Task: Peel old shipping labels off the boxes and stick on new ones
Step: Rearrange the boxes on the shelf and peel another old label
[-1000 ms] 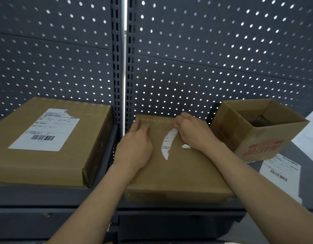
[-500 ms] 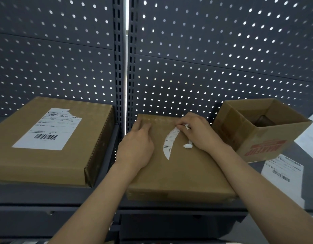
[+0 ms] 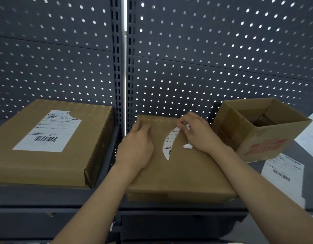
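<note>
On top of the middle flat brown cardboard box [image 3: 178, 175], the left hand [image 3: 136, 145] lies palm down with fingers stretched out, pressing the lid near its far left corner. Beside it, the right hand [image 3: 199, 133] has its fingers and thumb curled, pinching the far end of a narrow torn strip of white shipping label [image 3: 169, 143]. The rest of the strip lies along the lid between the two hands. A small crumpled white paper scrap [image 3: 187, 146] sits at the heel of the right hand. To the left, a larger flat brown cardboard box [image 3: 46, 166] bears a white barcode label [image 3: 46, 131] with a torn far corner. To the right stands an open brown carton with red print [image 3: 268, 143], and a loose white label sheet [image 3: 282, 170] lies near it. All rest on dark grey metal shelving [image 3: 46, 196], backed by a dark grey perforated panel [image 3: 205, 67].
</note>
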Demonstrator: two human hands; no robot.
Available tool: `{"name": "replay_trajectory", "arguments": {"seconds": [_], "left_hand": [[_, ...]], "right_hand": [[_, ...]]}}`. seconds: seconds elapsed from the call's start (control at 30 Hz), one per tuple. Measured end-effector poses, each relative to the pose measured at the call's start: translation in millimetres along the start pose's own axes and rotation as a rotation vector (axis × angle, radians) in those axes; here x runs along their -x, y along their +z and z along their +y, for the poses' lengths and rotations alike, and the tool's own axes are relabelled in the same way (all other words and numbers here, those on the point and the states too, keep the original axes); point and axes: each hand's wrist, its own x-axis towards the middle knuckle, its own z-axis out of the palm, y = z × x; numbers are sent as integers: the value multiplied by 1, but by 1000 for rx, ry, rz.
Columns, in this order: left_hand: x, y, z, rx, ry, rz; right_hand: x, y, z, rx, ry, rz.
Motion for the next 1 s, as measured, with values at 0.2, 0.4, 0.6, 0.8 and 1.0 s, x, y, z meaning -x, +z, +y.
{"name": "replay_trajectory", "arguments": {"seconds": [0.2, 0.4, 0.6, 0.8, 1.0], "left_hand": [[0, -1, -1, -1, -9, -7], [0, -1, 0, 6, -10, -10], [0, -1, 2, 6, -6, -9], [1, -2, 1, 18, -3, -5], [0, -2, 1, 23, 6, -21]], "right_hand": [[1, -5, 4, -75, 21, -17], [0, -2, 1, -53, -29, -14], [5, -2, -1, -42, -46, 15], [10, -6, -6, -103, -53, 26], [15, -8, -16, -236, -30, 98]]}}
